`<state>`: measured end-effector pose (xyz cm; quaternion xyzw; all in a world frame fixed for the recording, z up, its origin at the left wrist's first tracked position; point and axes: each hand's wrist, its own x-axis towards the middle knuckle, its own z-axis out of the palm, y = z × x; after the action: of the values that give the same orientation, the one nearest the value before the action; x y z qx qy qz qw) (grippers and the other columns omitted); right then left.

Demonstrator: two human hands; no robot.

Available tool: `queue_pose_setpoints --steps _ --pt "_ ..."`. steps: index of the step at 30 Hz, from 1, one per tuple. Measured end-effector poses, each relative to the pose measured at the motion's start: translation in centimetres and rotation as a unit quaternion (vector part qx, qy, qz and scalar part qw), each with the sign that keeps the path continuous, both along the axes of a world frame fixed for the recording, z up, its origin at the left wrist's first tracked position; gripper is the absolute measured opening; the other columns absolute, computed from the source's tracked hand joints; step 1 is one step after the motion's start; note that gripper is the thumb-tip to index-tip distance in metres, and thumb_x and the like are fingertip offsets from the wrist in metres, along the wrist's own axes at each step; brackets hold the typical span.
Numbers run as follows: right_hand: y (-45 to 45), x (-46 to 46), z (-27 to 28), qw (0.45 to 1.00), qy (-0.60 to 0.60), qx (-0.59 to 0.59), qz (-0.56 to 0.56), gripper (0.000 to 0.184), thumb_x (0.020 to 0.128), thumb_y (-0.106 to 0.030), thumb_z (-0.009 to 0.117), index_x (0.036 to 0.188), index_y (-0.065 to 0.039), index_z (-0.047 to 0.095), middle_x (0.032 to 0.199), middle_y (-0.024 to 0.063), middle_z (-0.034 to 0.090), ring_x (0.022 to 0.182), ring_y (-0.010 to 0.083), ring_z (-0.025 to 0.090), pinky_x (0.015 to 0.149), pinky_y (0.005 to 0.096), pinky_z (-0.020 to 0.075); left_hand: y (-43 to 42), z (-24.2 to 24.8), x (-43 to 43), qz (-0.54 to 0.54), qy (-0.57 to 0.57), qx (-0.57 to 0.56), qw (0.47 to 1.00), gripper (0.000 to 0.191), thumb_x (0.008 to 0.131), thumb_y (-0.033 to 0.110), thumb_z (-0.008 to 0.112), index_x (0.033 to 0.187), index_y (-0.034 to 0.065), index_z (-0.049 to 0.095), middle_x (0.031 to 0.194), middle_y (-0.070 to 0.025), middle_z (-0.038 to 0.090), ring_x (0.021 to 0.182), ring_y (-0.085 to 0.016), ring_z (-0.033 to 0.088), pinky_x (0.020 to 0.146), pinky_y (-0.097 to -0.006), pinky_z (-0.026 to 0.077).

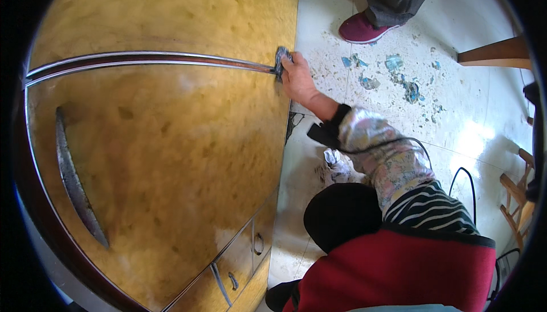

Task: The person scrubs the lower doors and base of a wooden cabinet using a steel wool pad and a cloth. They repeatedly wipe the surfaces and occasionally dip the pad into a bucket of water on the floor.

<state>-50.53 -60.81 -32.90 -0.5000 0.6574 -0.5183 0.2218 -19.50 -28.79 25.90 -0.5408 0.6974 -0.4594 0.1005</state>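
Note:
My right hand [299,79] holds a grey, crumpled scouring pad [281,63], possibly steel wool, between thumb and fingers. The pad presses against the edge of a yellow-brown wood-grain cabinet [183,141], where a dark groove [171,58] between two silver trim strips ends. A long curved metal handle [74,179] is fixed to the cabinet door. Smaller drawers with ring-like pulls, one pull [258,244] among them, line its lower part. A black band [337,119] with a cable wraps my right wrist. My left hand is out of view.
Blue flakes [394,62] and crumbs of debris lie scattered over the pale tiled floor. Another person's maroon shoe [367,29] stands beyond. A white crumpled bag or cloth [338,166] lies beside my knee. Wooden furniture legs [515,196] and a black cable [473,183] are at the right.

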Motion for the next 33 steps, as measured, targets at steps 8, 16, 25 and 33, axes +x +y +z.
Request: queue_pose_setpoints --steps 8,16,25,33 --pt "1.4 -0.8 0.2 0.998 0.019 0.008 0.060 0.037 0.075 -0.003 0.057 0.112 -0.004 0.062 0.109 0.0228 0.051 0.093 0.0437 0.049 0.083 0.0501 0.0434 -0.6 -0.7 -2.2 0.047 0.045 -0.027 0.997 0.044 0.100 0.037 0.049 0.124 0.0006 0.050 0.114 -0.0293 0.056 0.095 -0.042 0.056 0.074 -0.0526 0.048" --pt "-1.2 -2.9 2.8 0.996 0.020 0.081 -0.033 0.029 0.075 -0.001 0.056 0.104 0.000 0.062 0.113 0.0238 0.052 0.099 0.0453 0.047 0.087 0.0496 0.0425 -0.5 -0.4 -2.3 0.064 0.050 -0.041 0.996 0.053 0.098 0.044 0.048 0.122 -0.0039 0.050 0.114 -0.0284 0.055 0.097 -0.043 0.055 0.078 -0.0531 0.047" --pt "-3.6 -2.2 2.8 0.980 0.081 -0.165 -0.077 0.048 0.074 0.004 0.055 0.122 0.003 0.055 0.120 0.0264 0.048 0.101 0.0451 0.046 0.091 0.0491 0.0412 -0.7 -0.7 -3.3 0.095 0.042 -0.060 0.993 0.064 0.097 0.051 0.047 0.119 -0.0089 0.049 0.115 -0.0275 0.054 0.099 -0.044 0.053 0.083 -0.0538 0.045" --pt "-2.9 -2.5 1.4 0.996 -0.004 0.085 -0.019 0.048 0.077 -0.002 0.054 0.124 0.000 0.055 0.119 0.0274 0.048 0.100 0.0455 0.048 0.089 0.0504 0.0427 -2.5 -1.3 -5.3 0.077 0.089 -0.053 0.992 0.058 0.096 0.050 0.046 0.100 -0.0075 0.052 0.093 -0.0244 0.053 0.081 -0.040 0.052 0.069 -0.0498 0.043"
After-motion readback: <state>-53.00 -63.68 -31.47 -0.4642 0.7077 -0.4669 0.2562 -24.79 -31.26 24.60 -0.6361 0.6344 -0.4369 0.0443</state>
